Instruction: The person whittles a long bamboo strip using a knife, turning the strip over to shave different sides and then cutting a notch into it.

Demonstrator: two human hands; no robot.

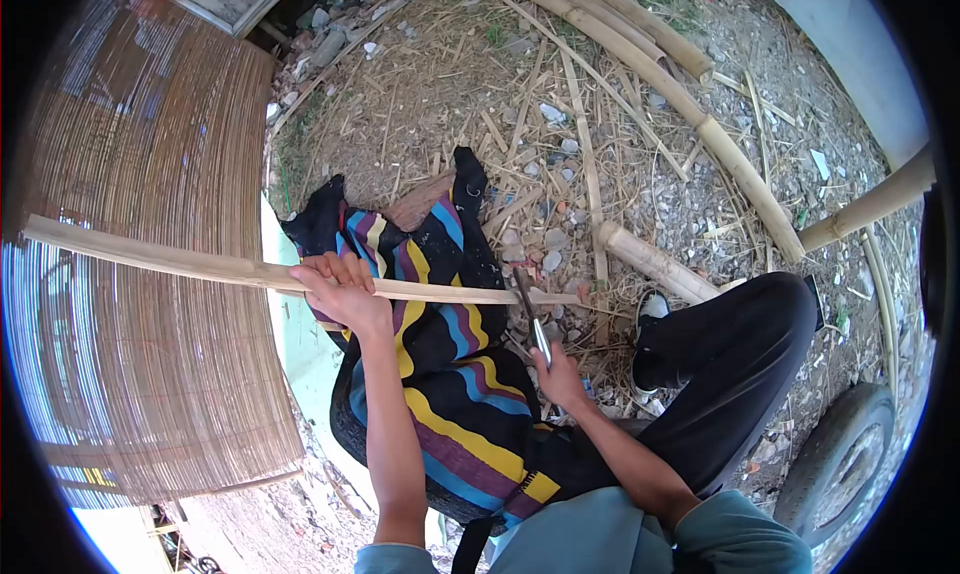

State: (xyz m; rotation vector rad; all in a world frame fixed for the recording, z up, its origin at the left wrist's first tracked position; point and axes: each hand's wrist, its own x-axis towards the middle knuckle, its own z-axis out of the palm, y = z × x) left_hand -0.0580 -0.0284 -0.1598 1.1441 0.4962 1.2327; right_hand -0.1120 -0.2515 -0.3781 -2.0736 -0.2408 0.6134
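My left hand is closed around a long split bamboo strip, which runs from the far left across my lap. In my right hand is a knife with a shiny metal handle, my fingers wrapped round it. Its dark blade crosses the strip near the strip's right end and appears to touch it. Beneath the strip, a black cloth with yellow, blue and maroon stripes covers my lap and one leg.
A slatted bamboo screen stands at the left. Bamboo poles lie at the upper right, and a shorter bamboo piece is by my shoe. Shavings and stones litter the ground. A tyre sits at the lower right.
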